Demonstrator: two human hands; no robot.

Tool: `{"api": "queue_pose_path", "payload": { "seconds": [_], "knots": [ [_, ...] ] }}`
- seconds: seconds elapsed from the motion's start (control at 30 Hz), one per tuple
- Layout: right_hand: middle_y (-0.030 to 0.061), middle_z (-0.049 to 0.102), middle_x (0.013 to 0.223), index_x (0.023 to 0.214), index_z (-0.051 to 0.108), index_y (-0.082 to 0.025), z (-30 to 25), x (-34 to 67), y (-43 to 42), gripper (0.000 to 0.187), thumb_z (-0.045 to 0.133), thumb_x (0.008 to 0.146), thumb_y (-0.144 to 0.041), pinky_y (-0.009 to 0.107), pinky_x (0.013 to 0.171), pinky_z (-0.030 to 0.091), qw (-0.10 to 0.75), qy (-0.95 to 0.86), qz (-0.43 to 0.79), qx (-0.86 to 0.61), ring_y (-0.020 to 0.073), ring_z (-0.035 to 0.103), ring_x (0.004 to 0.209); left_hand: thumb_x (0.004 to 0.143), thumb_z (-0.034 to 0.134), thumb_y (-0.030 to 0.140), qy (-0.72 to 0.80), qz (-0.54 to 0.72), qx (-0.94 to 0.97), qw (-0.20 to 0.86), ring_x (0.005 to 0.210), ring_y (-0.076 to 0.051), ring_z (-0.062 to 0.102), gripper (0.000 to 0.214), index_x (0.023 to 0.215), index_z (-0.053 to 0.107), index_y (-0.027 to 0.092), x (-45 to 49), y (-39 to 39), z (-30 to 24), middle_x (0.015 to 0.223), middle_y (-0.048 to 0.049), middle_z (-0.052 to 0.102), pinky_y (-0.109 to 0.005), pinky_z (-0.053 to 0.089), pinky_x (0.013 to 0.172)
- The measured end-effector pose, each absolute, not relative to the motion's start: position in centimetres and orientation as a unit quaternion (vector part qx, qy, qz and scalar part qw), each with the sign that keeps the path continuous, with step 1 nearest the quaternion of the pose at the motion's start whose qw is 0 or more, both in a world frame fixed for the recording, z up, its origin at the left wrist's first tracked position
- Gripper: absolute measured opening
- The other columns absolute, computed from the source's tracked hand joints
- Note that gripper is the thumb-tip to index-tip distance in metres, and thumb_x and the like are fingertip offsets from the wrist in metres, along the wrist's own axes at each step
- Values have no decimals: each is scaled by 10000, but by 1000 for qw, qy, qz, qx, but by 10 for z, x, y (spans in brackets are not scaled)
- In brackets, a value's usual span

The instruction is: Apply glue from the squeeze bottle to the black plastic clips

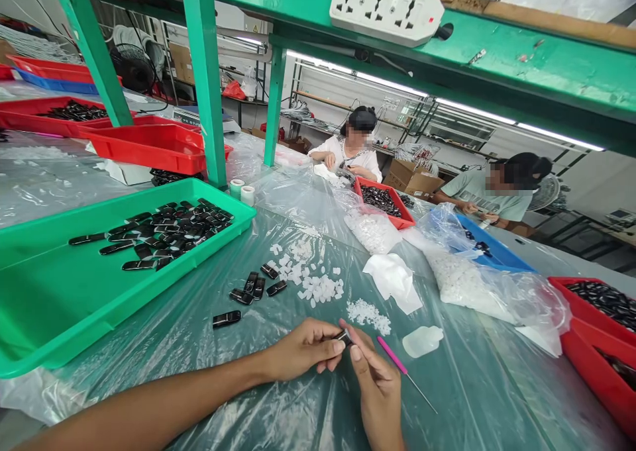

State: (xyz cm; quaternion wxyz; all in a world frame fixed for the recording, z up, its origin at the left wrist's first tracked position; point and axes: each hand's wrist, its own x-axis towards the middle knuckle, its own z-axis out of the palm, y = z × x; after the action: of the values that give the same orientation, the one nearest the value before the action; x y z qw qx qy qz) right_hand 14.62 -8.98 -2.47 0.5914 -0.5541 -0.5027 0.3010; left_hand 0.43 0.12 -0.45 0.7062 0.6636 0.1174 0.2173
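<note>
My left hand (311, 348) pinches a small glossy black part (344, 337) between thumb and fingers, above the plastic-covered table. My right hand (375, 371) closes on the same part from the other side, and its fingertips hide much of it. Beyond my hands lie several loose black parts (253, 284) with silvery marks. Near them are a scattered pile of small white translucent pieces (320, 289) and a heap of finer white bits (368, 315). To the right of my right hand rest a pink-handled tool with a thin metal shaft (392, 355) and a small translucent bottle (422, 341).
A large green tray (44, 239) holding black parts stands at left. Red trays (144, 148) sit behind it. A green frame post (203, 73) rises nearby, below a power strip (386, 8). Bags of white pieces (472, 285) lie at right. Two people (348, 146) work across the table.
</note>
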Motion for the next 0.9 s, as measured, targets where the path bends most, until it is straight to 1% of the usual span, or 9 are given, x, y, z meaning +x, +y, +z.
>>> {"api": "queue_pose_path", "payload": {
  "seconds": [0.2, 0.3, 0.37, 0.43, 0.53, 0.6, 0.7, 0.83, 0.9],
  "knots": [
    [47, 644, 1118, 1039, 668, -286, -22, 143, -91, 234, 535, 847, -297, 380, 894, 465, 598, -500, 291, -555, 230, 572, 1062, 865, 459, 502, 119, 196, 680, 696, 505, -67, 394, 433, 712, 553, 108, 2, 1, -3, 620, 0, 500, -183, 295, 482],
    [55, 623, 1142, 1014, 671, -276, -15, 151, -88, 230, 504, 862, -318, 385, 896, 456, 577, -526, 276, -561, 234, 542, 1097, 866, 462, 494, 138, 203, 678, 693, 511, -70, 416, 424, 725, 567, 108, 4, 0, -4, 625, 0, 503, -183, 318, 499],
    [61, 591, 1183, 1055, 646, -271, -12, 164, -83, 248, 508, 859, -332, 392, 901, 442, 545, -539, 236, -597, 239, 517, 1120, 863, 469, 491, 155, 215, 669, 695, 522, -74, 434, 413, 773, 587, 105, 6, -1, -5, 637, 1, 504, -187, 347, 524],
    [67, 583, 1176, 1099, 615, -266, -12, 180, -77, 276, 526, 848, -338, 394, 874, 444, 497, -551, 164, -650, 242, 518, 1094, 857, 477, 490, 170, 220, 660, 698, 527, -77, 447, 408, 807, 600, 104, 8, -3, -5, 644, 0, 510, -194, 373, 547],
    [85, 622, 1035, 1002, 655, -225, -16, 203, -68, 229, 513, 853, -325, 401, 827, 434, 372, -621, 20, -690, 253, 520, 1015, 852, 485, 482, 183, 220, 661, 694, 529, -80, 464, 407, 741, 596, 106, 9, -5, -5, 642, -3, 523, -213, 404, 595],
    [81, 637, 955, 931, 674, -216, -20, 212, -64, 202, 510, 853, -304, 403, 795, 424, 317, -649, -30, -691, 256, 524, 955, 852, 492, 466, 183, 222, 662, 692, 541, -86, 475, 399, 708, 590, 108, 9, -6, -3, 646, -5, 526, -229, 418, 629],
    [65, 645, 878, 844, 685, -226, -25, 216, -59, 161, 533, 836, -279, 408, 747, 398, 295, -661, -41, -689, 265, 523, 891, 852, 500, 443, 182, 220, 665, 690, 565, -99, 488, 373, 752, 620, 104, 8, -8, -3, 659, -8, 522, -236, 417, 631],
    [63, 647, 808, 765, 676, -232, -26, 212, -54, 167, 529, 828, -282, 405, 708, 366, 285, -665, -44, -689, 268, 523, 837, 854, 500, 433, 180, 216, 680, 677, 584, -114, 493, 360, 931, 644, 113, 8, -10, -6, 691, -16, 537, -216, 387, 580],
    [63, 646, 787, 727, 661, -228, -24, 209, -54, 170, 531, 820, -286, 404, 713, 364, 293, -661, -39, -689, 266, 526, 823, 855, 496, 440, 178, 218, 690, 667, 591, -119, 492, 366, 918, 646, 113, 7, -10, -6, 699, -22, 545, -212, 378, 574]
  ]
}}
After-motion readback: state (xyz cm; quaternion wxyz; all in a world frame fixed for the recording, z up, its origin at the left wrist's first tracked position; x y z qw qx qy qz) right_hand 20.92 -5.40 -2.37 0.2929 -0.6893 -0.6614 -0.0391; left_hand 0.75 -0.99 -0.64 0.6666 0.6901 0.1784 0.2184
